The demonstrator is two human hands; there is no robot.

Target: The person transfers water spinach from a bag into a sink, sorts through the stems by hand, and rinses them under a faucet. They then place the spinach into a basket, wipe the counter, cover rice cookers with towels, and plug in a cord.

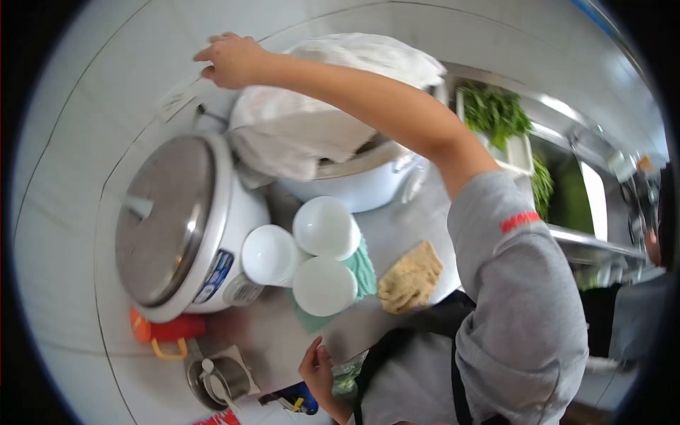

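Note:
My right hand [230, 60] reaches across to the far left, close to the tiled wall, with its fingers apart and nothing visible in them. Below its forearm stands a large pot [354, 188] draped with a white cloth [283, 127]. My left hand [316, 365] hangs by the counter's near edge, fingers loosely bent, holding nothing I can see. Nearest to it are three white bowls: one [270, 255] on the left, one [326, 227] at the back, one [325, 286] in front. A green cloth [363, 268] lies partly under them.
A rice cooker [237, 212] with a metal lid [166, 219] stands left. Near it are a red jug [170, 327] and a metal pot [230, 375] with a spoon. A tan cloth [411, 278] lies right. Leafy greens [496, 113] fill a basket by the sink. Another person's sleeve [641, 319] shows far right.

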